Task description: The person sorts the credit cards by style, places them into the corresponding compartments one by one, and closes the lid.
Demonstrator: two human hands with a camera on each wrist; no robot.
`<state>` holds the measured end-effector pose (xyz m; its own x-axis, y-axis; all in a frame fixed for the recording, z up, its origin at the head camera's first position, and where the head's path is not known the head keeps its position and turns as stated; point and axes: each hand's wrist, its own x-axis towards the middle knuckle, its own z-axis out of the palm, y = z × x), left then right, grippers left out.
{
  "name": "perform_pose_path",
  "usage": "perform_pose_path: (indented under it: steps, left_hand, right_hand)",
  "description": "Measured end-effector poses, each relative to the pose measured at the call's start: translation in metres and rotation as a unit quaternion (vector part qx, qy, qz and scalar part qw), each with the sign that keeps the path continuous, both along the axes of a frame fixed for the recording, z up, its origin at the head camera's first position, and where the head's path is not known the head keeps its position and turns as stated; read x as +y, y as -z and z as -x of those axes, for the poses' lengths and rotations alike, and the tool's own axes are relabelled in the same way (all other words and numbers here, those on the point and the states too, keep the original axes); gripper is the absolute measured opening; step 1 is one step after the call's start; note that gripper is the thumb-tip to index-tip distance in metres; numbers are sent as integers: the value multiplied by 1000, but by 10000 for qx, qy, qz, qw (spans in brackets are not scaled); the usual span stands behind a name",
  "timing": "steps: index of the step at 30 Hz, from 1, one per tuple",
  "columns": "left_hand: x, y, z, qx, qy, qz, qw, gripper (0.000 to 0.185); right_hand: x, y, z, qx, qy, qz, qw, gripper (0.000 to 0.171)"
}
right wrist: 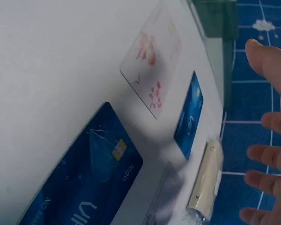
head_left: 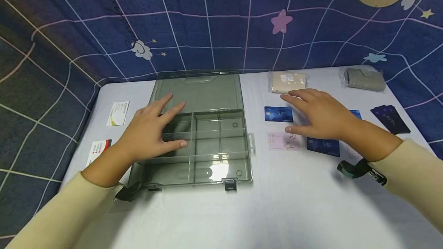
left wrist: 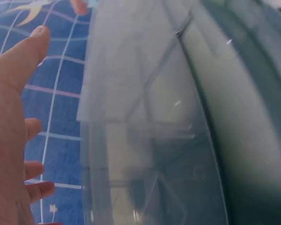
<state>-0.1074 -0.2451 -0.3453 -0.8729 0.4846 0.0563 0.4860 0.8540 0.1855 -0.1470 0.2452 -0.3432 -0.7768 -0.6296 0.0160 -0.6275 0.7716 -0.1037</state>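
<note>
My left hand (head_left: 145,130), fingers spread, hovers over the left side of a translucent grey-green plastic box (head_left: 207,168). The box lies with its lid (head_left: 207,91) laid back; clear dividers split its inside. Over the cards at the right my right hand (head_left: 322,114) hangs with its fingers apart, holding nothing. Below it are a blue VIP card (head_left: 278,114), a pink VIP card (head_left: 282,141) and another blue VIP card (head_left: 323,147). A further blue card (head_left: 355,114) is partly hidden behind that hand. In the right wrist view the pink card (right wrist: 152,61) shows a floral print.
A packaged beige wallet (head_left: 288,82) and a packaged grey one (head_left: 365,79) lie at the back right. Dark cards (head_left: 391,119) are fanned near the right edge. Two white cards (head_left: 118,113) lie left of the box. A patterned blue cloth (head_left: 225,30) hangs behind the white table (head_left: 270,203).
</note>
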Motion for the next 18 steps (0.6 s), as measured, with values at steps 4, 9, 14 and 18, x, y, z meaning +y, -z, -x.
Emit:
perform_pose_path:
  steps: [4, 9, 14, 18]
  left_hand:
    - [-13, 2, 2, 102, -143, -642, 9978, 92]
    - [-34, 10, 6, -23, -432, -1518, 9875, 76]
    - [-52, 21, 8, -271, -773, -2310, 9695, 63]
    - [-62, 30, 8, -318, -962, -2897, 9517, 55]
  right_hand:
    - [1, 2, 7, -298, 86, 369, 9988, 84]
    - [1, 6, 15, -778, 200, 792, 9936, 73]
    - [3, 19, 24, -1017, 93, 1075, 9889, 69]
    - [3, 27, 30, -1087, 97, 1105, 9879, 64]
